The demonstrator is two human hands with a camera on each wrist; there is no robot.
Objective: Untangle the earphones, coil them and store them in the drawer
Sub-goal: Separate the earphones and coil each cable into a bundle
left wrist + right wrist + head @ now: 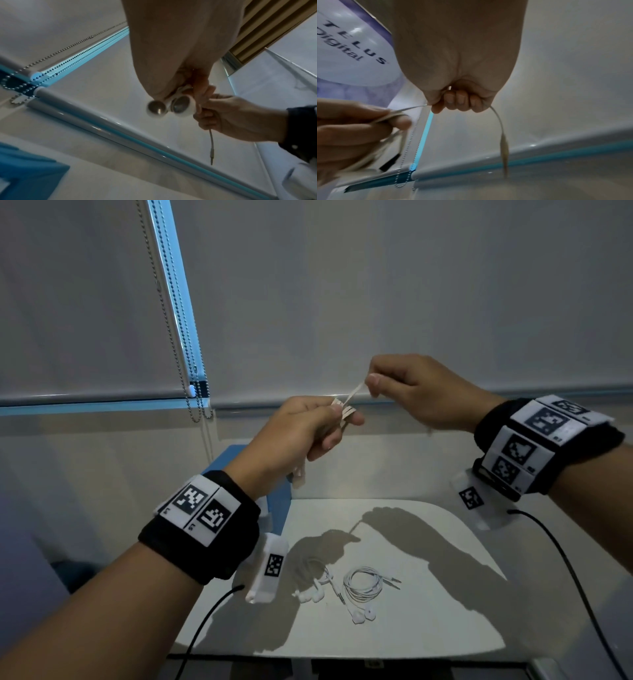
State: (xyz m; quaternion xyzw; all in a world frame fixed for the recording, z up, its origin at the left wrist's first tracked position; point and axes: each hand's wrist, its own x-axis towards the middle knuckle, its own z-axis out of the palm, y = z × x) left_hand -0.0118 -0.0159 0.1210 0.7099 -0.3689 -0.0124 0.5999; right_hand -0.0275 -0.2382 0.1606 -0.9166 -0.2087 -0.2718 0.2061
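Left hand [301, 429] held up at chest height, fingers curled round a thin white wired earphone set [344, 410] wound over them, apparently serving as a spool. Right hand [411, 392], at its 2 o'clock, pinches the cord's free length, likely feeding on the next turn. Two further white earphone sets on the pale grey table [428, 628]: a coiled set [363, 585] and, at its 9 o'clock, a looser set [317, 583]. Three sets counted. No drawer identifiable.

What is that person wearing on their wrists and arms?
Both forearms are bare. Each wrist has a black band carrying white tiles printed with black square codes. Below each hangs a small white coded unit, with a thin black cable trailing back.
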